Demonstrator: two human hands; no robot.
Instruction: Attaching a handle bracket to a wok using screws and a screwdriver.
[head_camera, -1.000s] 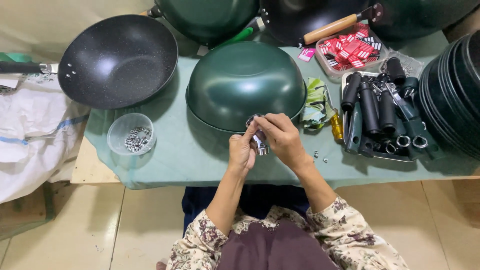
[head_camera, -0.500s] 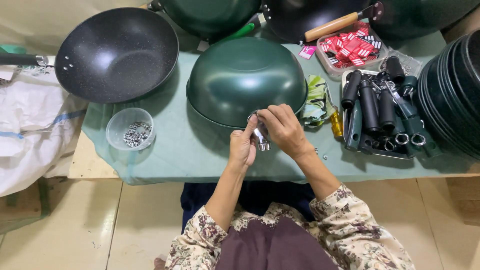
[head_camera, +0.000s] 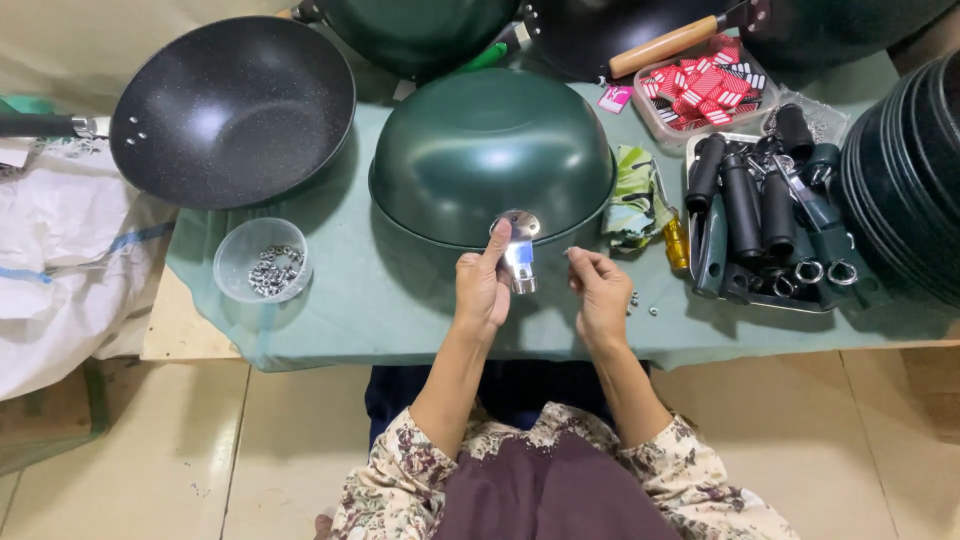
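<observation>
A small shiny metal handle bracket (head_camera: 519, 250), with a flat round plate at its top and a short bright tube below, sits at the centre of the frame, just in front of the near rim of an upturned dark green wok (head_camera: 490, 150). The left hand (head_camera: 483, 285) is clamped on it, thumb up along its left side; the round plate overlaps the wok's rim in the picture, though whether they touch cannot be told. The right hand (head_camera: 600, 290), just right of it and apart from the bracket, has thumb and forefinger pinched together; what they pinch is too small to make out.

A few tiny silver bits (head_camera: 640, 303) lie on the pale green cloth-covered table (head_camera: 400, 300) just right of that hand. The wok's handle side is not visible.

At the upper left lies a black non-stick wok (head_camera: 232, 108), open side up, its handle cut off by the frame edge. Below it stands a clear plastic cup of small metal rings (head_camera: 263, 262). Right of the green wok is a crumpled green patterned rag (head_camera: 636, 197), then a metal tray of black handles (head_camera: 770, 215). A clear tub of red and white tags (head_camera: 700, 85) sits above that, and a stack of dark pans (head_camera: 915, 170) runs off the right edge.
</observation>
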